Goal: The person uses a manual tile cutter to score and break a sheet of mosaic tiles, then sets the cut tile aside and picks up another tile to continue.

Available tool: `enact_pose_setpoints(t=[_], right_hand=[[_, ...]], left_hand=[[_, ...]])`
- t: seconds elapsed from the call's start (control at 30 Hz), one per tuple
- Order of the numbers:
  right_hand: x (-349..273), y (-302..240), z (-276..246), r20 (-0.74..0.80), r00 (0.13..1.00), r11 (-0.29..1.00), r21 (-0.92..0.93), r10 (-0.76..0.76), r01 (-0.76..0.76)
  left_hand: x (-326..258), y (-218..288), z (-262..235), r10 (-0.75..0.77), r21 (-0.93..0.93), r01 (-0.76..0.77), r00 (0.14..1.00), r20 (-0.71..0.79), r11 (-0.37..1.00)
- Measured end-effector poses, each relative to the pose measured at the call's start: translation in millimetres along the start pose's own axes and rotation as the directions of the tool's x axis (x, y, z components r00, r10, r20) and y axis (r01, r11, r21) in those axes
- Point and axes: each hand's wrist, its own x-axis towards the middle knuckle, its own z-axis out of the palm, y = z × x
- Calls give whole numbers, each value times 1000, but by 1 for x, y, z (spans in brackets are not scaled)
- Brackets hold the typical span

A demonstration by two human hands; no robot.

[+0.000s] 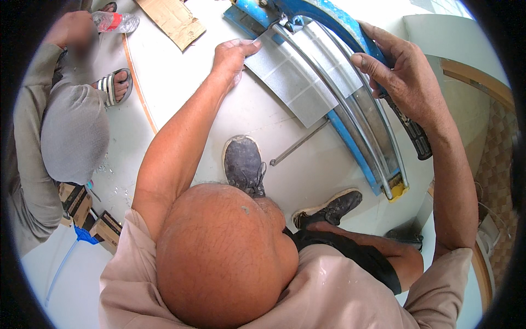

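Observation:
A blue manual tile cutter (355, 156) with twin metal rails lies on the floor ahead of me, slanting from far left to near right. Under its rails rests a glossy grey tile (296, 82). My left hand (233, 59) grips the tile's left edge, thumb on top and fingers partly hidden below. The fingers and thumb of my right hand (404, 77) are around the cutter's blue lever (350, 27). The lever's black grip (411, 129) sticks out below that hand. A thin metal rod (300, 143) juts left from the cutter's side.
My shoes (244, 162) stand close to the cutter. At left, another person in grey sits or crouches, a hand near a plastic bottle (116, 22). Flat cardboard (172, 22) lies at the back. Small boxes (107, 229) and a blue brush (86, 234) sit at lower left.

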Motion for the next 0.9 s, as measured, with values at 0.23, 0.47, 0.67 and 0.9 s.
enact_pose_setpoints(t=[0.23, 0.47, 0.67, 0.9], right_hand=[[-2, 4, 0, 12, 1000, 999, 42, -24, 24], [-4, 6, -8, 79, 995, 988, 147, -57, 45], [-19, 12, -21, 116, 990, 988, 121, 80, -94], [-14, 93, -26, 140, 952, 872, 381, 274, -307]], left_hand=[[-2, -1, 3, 48, -52, -48, 999, -18, 997], [-3, -1, 7, 56, -79, -58, 998, -31, 995], [-1, -4, 5, 88, -57, -89, 996, -20, 994], [-5, 5, 6, 0, -37, 0, 1000, -9, 999]])
